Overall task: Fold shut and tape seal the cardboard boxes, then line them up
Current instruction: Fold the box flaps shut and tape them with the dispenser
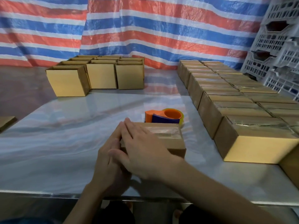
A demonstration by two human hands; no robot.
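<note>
A small cardboard box sits on the steel table in front of me, its top flaps closed with clear tape along the seam. My right hand lies flat on the box's top left part, fingers spread. My left hand presses against the box's left side, partly under the right hand. An orange and blue tape dispenser stands just behind the box. Taped boxes run in two rows along the right. Open-topped boxes are grouped at the back left.
The steel table has its front edge near my body. A striped tarp hangs behind. Grey plastic crates are stacked at the far right. A flat piece of cardboard lies at the left edge.
</note>
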